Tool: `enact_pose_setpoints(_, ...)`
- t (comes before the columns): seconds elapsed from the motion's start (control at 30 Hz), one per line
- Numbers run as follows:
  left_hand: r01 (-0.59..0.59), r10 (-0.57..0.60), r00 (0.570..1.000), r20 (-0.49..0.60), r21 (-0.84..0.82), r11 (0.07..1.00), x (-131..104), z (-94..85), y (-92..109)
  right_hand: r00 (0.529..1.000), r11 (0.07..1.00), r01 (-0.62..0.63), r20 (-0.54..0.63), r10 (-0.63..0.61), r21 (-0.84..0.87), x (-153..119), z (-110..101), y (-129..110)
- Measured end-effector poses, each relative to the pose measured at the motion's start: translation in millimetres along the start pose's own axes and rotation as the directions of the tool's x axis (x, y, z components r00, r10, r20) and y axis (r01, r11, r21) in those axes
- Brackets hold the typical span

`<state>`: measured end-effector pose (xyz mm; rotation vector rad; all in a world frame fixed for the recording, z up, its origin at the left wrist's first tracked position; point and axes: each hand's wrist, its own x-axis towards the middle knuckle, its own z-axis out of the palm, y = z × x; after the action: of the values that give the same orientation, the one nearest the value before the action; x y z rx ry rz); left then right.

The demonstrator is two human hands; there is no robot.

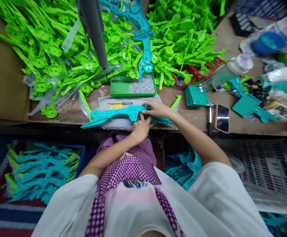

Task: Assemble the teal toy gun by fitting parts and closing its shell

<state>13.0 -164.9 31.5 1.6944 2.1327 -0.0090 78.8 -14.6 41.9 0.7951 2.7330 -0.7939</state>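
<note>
A turquoise plastic toy bow part [113,113] lies lengthwise across a grey cloth [103,102] at the bench's front edge. Over its right portion bends my right hand [157,109], closed on the part with fingertips near a dark spot at its middle. From below, my left hand [142,127] meets the same middle section, its fingers bent against the part. Whether a small piece sits between the fingertips is hidden. Just beyond the cloth stands a green tray [112,86] of small silvery screws [143,86].
A dark electric screwdriver [94,36] hangs tip-down at upper left. Bright green plastic parts [51,52] are heaped behind, with another turquoise part [143,36] on them. To the right are a teal box [196,96], a phone [222,118] and a bottle [232,70]. A crate [82,154] holds more parts.
</note>
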Motion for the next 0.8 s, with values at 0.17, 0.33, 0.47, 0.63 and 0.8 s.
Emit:
enact_pose_setpoints(0.17, -0.034, 0.034, 0.999, 0.008, -0.009, 0.999, -2, 0.2, -6, 1.0, 1.0, -0.011, 0.027, 0.011, 0.006, 3, -3, 0)
enact_pose_setpoints(0.33, -0.1, 0.1, 0.995, -0.002, -0.035, 0.994, -10, 8.5, -11, 1.0, 0.999, 0.001, 0.007, -0.001, 0.035, 2, -1, 6)
enact_pose_setpoints(0.47, -0.335, 0.335, 0.942, -0.009, -0.081, 0.939, -34, 8.6, -30, 1.0, 1.0, -0.006, -0.015, 0.006, 0.009, 1, 1, 8)
enact_pose_setpoints(0.63, -0.441, 0.423, 0.871, -0.251, -0.015, 0.898, -37, -26.2, -103, 0.999, 1.0, 0.003, -0.045, -0.003, -0.009, -4, 6, 4)
enact_pose_setpoints(0.8, -0.239, 0.242, 0.969, -0.052, 0.06, 0.969, 6, -54.6, -166, 0.986, 1.0, -0.013, -0.165, 0.012, -0.004, -32, 7, 8)
